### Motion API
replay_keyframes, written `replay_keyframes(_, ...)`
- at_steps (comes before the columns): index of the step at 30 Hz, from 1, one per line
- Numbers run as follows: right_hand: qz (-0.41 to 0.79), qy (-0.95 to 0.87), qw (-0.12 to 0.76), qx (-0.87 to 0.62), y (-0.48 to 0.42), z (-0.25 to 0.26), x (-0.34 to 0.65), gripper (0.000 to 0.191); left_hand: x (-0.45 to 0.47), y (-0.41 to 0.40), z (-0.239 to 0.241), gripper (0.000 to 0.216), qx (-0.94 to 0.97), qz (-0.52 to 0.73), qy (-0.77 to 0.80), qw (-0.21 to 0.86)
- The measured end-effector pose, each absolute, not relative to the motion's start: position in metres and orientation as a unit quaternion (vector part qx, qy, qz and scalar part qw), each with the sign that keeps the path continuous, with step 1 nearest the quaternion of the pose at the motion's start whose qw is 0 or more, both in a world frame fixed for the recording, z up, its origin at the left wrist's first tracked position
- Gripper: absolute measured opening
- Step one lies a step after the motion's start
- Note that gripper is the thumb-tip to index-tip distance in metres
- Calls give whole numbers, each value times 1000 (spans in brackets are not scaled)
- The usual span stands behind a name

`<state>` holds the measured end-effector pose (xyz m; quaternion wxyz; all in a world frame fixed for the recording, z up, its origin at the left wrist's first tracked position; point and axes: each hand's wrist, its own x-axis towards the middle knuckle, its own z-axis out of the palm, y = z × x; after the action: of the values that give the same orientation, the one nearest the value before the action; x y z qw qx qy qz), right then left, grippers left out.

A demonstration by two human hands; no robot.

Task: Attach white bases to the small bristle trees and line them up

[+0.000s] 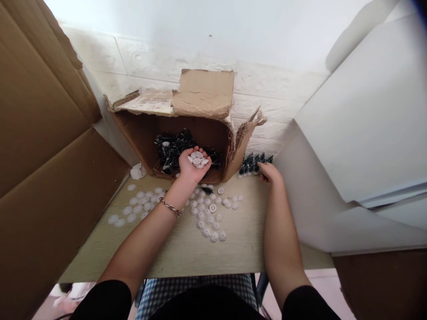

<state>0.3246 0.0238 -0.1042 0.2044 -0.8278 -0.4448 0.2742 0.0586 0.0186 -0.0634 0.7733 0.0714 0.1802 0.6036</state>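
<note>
My left hand (192, 165) is cupped palm up in front of the torn cardboard box (187, 102), holding a small heap of white discs (198, 159). A bracelet sits on that wrist. My right hand (268, 172) rests knuckles up on the table beside a cluster of small black tree-shaped pieces (254, 163); its fingers are curled and what they touch is hidden. More black pieces (173, 149) fill the box. Many loose white discs (208, 213) lie scattered on the light wooden table (187, 249).
A tall brown cardboard sheet (43, 169) walls the left side. A white box or cabinet (363, 133) crowds the right. A second scatter of discs (136, 206) lies at the table's left, near a crumpled white scrap (137, 171).
</note>
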Motion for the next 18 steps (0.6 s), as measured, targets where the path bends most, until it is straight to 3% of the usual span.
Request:
replay_keyframes(10, 244, -469, 168, -832, 24, -105, 325, 51, 59, 19, -65, 7, 75, 606, 185, 770)
replay_keyframes(18, 168, -508, 144, -832, 5, -55, 314, 40, 57, 21, -65, 7, 72, 607, 183, 770)
